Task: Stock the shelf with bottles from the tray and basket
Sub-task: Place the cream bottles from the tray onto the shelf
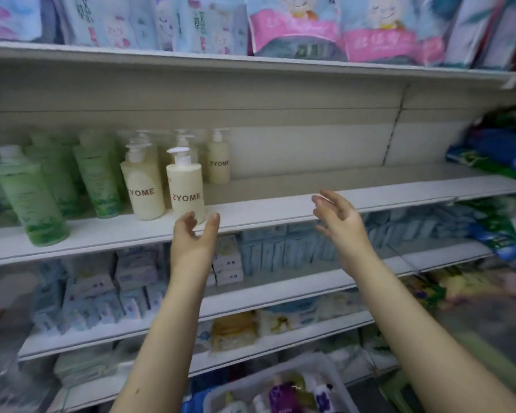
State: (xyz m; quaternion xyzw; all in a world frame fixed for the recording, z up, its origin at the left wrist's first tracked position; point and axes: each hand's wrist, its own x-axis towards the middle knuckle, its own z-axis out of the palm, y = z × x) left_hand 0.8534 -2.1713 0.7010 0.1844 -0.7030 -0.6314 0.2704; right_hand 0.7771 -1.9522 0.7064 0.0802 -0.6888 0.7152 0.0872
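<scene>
**A:** What is hard to make out here?

**B:** The right end of the shelf (280,210) smears into blur, and so do the coloured bags there. The basket (319,365) at the bottom is cut off by the frame edge; a purple bottle (282,397) shows inside it, the rest of its load is unclear. Behind the front row, further pump tops are pale and hazy, so I cannot count them.

**A:** And the bottle nearest the hands?

**B:** The front cream bottle (186,189) stands upright near the shelf's front edge, long axis vertical, its label facing the camera and its pump spout pointing left. A second cream bottle (143,189) stands just beside it on the left, a third (218,163) farther back against the rear panel. The green bottles (32,198) stand upright at the left end.

**A:** The hands?

**B:** The left hand (195,234) is raised just below the front cream bottle, palm up, fingers loosely curled and thumb apart, holding nothing. Its fingertips overlap the bottle's base, and I cannot tell whether they touch. The right hand (338,217) hangs before the shelf edge, well apart from the bottles, fingers spread and relaxed, holding nothing.
</scene>
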